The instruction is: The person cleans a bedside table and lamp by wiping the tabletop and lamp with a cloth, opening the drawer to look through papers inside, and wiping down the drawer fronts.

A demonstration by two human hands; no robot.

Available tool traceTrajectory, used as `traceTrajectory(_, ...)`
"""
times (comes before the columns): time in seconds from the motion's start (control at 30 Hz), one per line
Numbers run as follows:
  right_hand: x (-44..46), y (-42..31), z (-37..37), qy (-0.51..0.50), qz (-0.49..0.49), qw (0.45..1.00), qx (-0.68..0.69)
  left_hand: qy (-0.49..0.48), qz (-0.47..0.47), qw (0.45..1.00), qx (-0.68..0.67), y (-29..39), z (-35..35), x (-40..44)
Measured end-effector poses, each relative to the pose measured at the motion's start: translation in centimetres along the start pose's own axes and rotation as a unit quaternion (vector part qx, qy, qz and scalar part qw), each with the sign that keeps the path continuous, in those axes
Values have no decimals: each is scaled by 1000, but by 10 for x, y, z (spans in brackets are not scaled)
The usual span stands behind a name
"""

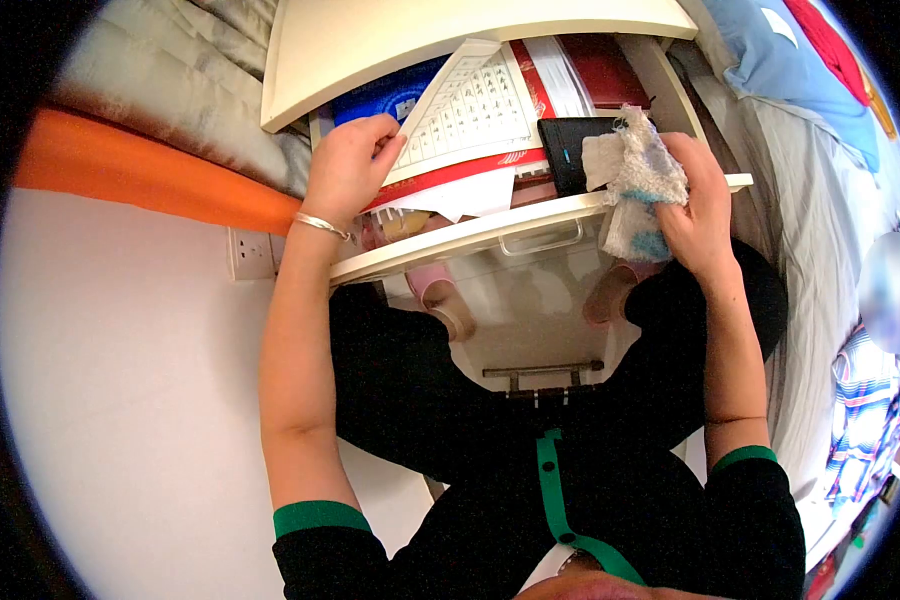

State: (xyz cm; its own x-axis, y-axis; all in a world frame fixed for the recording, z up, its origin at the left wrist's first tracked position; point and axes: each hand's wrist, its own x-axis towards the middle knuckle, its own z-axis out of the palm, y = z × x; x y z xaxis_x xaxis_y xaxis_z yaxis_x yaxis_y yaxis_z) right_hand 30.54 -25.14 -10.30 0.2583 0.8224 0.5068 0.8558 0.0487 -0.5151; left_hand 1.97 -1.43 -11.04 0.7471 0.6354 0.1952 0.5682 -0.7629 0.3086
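My left hand (355, 165) is closed at the left edge of a printed sheet (470, 110) with a grid of characters, whose far left corner is folded up. Fingers curled, my right hand (698, 205) grips a crumpled whitish cloth (645, 170) with blue patches and frayed edges. The cloth hangs over the front board of the open drawer (440, 243), at its right end. Just left of the cloth lies a black wallet-like item (567, 150). Beneath the printed sheet are red-and-white papers (450, 178), and a blue item (385, 90) lies behind my left hand.
A dark red folder (605, 70) lies at the drawer's back right. The cream cabinet top (470, 22) overhangs the drawer. Wall and an orange strip (160, 172) are on the left, with a socket (251, 254). Bedding (810, 200) borders the right side. My legs are below the drawer.
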Motion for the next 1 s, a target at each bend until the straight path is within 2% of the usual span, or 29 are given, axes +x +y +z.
traceTrajectory(0.3, -1, 3, 2, 0, 0, 1000, -7, -2, -9, 1000, 2, 3, -2, 0)
traceTrajectory(0.7, -1, 3, 2, 5, 5, 1000, 1, 12, 30, 999, -13, -14, 9, -1)
traceTrajectory(0.77, -2, 4, 2, 8, 4, 1000, -2, -18, -34, 996, -76, -15, 11, -1)
traceTrajectory(1.0, -2, 7, 3, 3, 0, 1000, -1, -74, -113, 980, -144, -10, 6, 0)
